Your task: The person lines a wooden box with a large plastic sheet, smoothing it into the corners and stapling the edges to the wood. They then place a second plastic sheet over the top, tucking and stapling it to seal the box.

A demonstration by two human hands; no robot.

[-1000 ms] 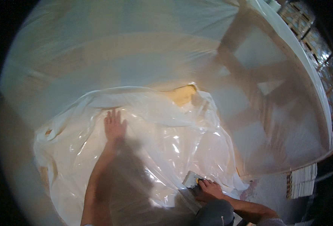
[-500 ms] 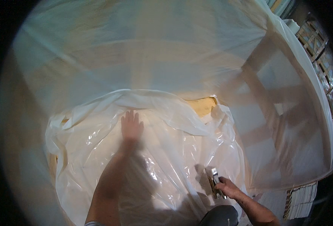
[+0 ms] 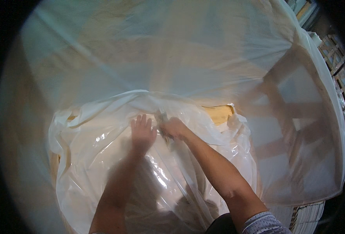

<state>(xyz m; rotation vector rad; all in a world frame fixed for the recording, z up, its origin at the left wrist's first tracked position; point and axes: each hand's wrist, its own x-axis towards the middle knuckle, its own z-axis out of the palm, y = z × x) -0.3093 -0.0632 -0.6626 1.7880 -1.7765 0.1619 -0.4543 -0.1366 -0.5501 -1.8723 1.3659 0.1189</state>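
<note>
My left hand (image 3: 143, 132) lies flat with its fingers stretched over a clear plastic sheet (image 3: 98, 156). This wrinkled, glossy sheet is spread over a pale surface. Just to the right, my right hand (image 3: 174, 128) is closed around a metal staple gun (image 3: 161, 117), which is blurred by motion. The tool is at the sheet's upper middle, near the left fingertips. Whether it touches the sheet I cannot tell. Along the far side, the sheet's edge (image 3: 133, 94) is bunched and folded.
Translucent film (image 3: 141, 50) covers the tall far and side walls, with wooden framing showing through. A yellowish patch (image 3: 219, 114) shows beyond the sheet at right. White stacked boards (image 3: 308, 216) stand at lower right. Wooden crates (image 3: 332, 54) are at the far right.
My right hand has brought the staple gun from the lower right up beside my left hand. The left hand has shifted slightly right in the picture and still lies on the sheet.
</note>
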